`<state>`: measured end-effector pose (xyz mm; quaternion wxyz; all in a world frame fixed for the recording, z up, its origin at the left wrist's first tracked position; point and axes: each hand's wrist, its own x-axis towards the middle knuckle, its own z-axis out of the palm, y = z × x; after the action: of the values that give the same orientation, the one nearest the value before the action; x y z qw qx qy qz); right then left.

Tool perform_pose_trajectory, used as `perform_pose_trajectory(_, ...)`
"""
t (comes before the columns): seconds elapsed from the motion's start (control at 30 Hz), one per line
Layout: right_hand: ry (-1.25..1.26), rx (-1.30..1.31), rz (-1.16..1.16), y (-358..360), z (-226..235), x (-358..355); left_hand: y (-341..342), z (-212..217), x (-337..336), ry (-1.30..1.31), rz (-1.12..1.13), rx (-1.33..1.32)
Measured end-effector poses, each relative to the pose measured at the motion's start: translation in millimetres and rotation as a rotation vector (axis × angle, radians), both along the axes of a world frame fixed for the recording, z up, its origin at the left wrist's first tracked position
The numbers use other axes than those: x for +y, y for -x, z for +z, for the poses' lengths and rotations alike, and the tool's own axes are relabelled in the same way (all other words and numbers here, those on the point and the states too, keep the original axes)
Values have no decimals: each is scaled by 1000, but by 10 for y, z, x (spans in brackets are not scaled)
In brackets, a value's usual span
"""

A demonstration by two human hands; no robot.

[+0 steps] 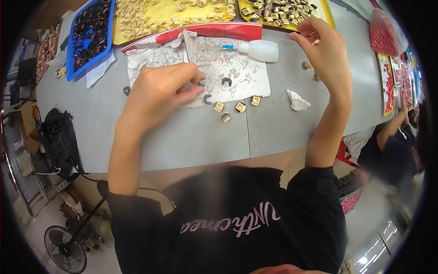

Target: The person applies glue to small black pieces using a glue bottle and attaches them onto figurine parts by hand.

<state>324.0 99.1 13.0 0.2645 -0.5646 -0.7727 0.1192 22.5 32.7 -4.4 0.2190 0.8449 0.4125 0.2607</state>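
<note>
My left hand (159,86) is closed in a pinch over a stained white paper sheet (255,75), a small dark U-shaped piece (201,82) showing between thumb and fingertips. My right hand (326,52) is raised at the near edge of the yellow tray (329,18), thumb and fingers curled together; what they hold, if anything, cannot be made out. Another dark U-shaped piece (226,81) lies on the sheet. Several small cream square pieces with dark edging, one of them (240,107), sit along the sheet's near edge. A translucent squeeze bottle (262,50) with a blue tip lies on its side.
A second yellow tray (175,23) of cream pieces and a blue tray (73,57) of dark pieces stand at the back. A crumpled white scrap (298,100) lies at right. Beyond are a bag of red pieces (385,34), another person (388,141) and a floor fan (65,249).
</note>
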Motion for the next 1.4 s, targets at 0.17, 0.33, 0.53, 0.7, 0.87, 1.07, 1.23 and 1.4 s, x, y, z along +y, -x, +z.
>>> perform_pose_trajectory(0.17, 10, -165, -67, 99, -144, 25, 37, -20, -17, -7, 33, 11)
perform_pose_trajectory(0.33, 65, -161, -150, 210, -128, -27, 41, -19, -33, -26, 43, 42)
perform_pose_trajectory(0.53, 22, -107, -58, 262, -201, -18, 38, -1, -25, -7, 14, -12)
perform_pose_trajectory(0.7, 60, 67, 45, 310, -96, -18, 33, 18, -32, -21, 19, -4)
perform_pose_trajectory(0.87, 120, 529, 106, 318, -58, -4, 19, 47, -58, 47, 44, -50)
perform_pose_trajectory(1.07, 118, 721, 325, 436, -65, -81, -37, 131, -95, 233, 28, -233)
perform_pose_trajectory(1.23, 154, 593, 412, 633, -23, -228, -40, 97, -97, 94, 66, -340)
perform_pose_trajectory(1.4, 234, 655, 483, 702, -98, -281, -73, 33, -57, -55, 117, -398)
